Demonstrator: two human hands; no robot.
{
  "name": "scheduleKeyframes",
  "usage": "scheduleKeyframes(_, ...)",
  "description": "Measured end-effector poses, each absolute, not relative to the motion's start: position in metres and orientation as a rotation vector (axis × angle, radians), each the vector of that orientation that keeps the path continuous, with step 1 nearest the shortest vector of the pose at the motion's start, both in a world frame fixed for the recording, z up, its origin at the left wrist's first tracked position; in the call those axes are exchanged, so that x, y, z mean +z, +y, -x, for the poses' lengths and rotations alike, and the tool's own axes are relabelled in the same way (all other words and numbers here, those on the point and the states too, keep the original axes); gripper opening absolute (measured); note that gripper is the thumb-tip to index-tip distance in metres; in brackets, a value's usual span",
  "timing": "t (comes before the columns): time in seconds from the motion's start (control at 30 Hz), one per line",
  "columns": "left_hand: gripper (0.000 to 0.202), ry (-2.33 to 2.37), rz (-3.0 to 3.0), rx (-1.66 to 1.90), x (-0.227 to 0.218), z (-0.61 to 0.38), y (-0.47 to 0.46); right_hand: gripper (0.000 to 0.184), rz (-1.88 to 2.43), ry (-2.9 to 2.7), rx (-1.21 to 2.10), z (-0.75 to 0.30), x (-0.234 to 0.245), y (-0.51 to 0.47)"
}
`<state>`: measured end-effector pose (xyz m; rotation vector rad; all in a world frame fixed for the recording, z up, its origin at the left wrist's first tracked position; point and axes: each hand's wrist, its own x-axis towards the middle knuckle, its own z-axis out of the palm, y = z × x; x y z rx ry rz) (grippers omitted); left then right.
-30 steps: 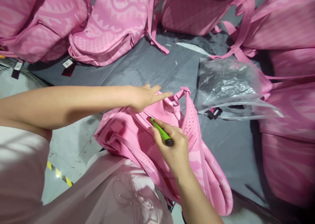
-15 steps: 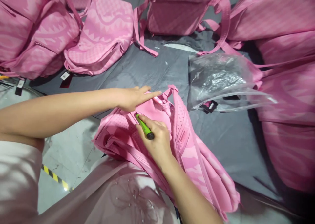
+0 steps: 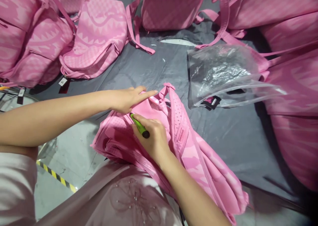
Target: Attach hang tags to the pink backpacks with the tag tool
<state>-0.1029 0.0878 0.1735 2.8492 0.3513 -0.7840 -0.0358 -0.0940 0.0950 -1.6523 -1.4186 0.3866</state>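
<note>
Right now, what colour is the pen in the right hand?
The pen is green, black-ended; head view.

Grey sheet (image 3: 154, 70) — bears near pink backpack (image 3: 198, 159), more backpacks (image 3: 99, 37), clear plastic bag (image 3: 223, 70)

You had a wrinkled dark grey sheet (image 3: 223, 133) spread before you, ringed by heaps of pink backpacks (image 3: 99, 34). At your lower left lay pale, glossy floor (image 3: 67, 153), crossed by yellow-and-black hazard tape (image 3: 56, 176) and catching bright light.

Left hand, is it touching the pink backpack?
Touching. The head view shows the left hand lying flat on the pink backpack, no gap under its fingers; the right hand grips a green marker beside it.
</note>
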Motion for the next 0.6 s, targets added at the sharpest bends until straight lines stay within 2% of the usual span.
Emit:
scheduleKeyframes(0.13, 0.12, 0.358, -2.856, -0.775, 0.17, 0.102, 0.086, 0.023, 1.758, -1.427, 0.234, 0.029, 0.096, -0.106)
scheduleKeyframes(0.23, 0.126, 0.388, -2.866, -0.764, 0.166, 0.101, 0.085, 0.024, 1.705, -1.459, 0.265, 0.028, 0.092, -0.106)
scheduleKeyframes(0.37, 0.122, 0.342, -2.892, -0.721, 0.164, 0.104, 0.086, 0.022, 1.723, -1.394, 0.3, 0.038, 0.096, -0.095)
scheduleKeyframes(0.5, 0.108, 0.348, -2.907, -0.645, 0.163, 0.111, 0.086, 0.016, 1.654, -1.393, 0.403, 0.036, 0.127, -0.106)
scheduleKeyframes(0.6, 0.102, 0.366, -2.896, -0.6, 0.16, 0.112, 0.087, 0.017, 1.676, -1.254, 0.183, 0.001, 0.145, -0.137)
